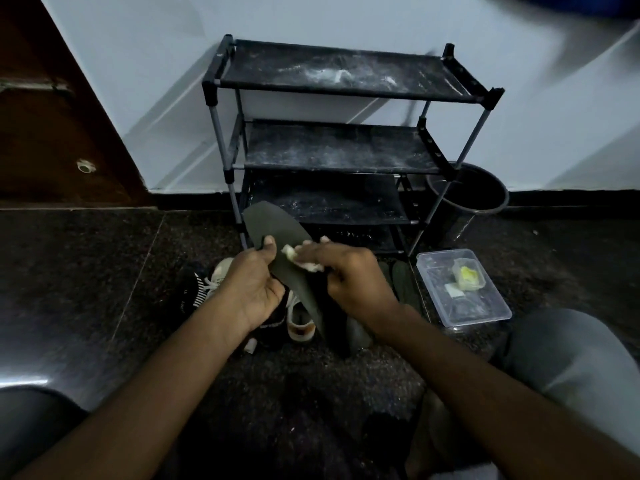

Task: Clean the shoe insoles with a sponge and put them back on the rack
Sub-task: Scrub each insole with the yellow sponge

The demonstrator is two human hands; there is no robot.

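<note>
My left hand (pixel 258 284) grips a dark grey insole (pixel 273 226) by its left edge, thumb on top, holding it tilted above the floor. My right hand (pixel 349 271) presses a pale sponge (pixel 301 259) against the insole's middle, fingers curled over it. The black shoe rack (pixel 339 147) stands just behind, its dusty shelves bare. Two more dark insoles (pixel 401 282) lie on the floor to the right of my right hand.
Shoes, one striped black and white (pixel 197 289) and one pale (pixel 301 320), lie under my hands. A clear plastic tub (pixel 464 289) with a small yellow-filled container sits at the right. A dark bin (pixel 467 195) stands beside the rack. My knees frame both lower corners.
</note>
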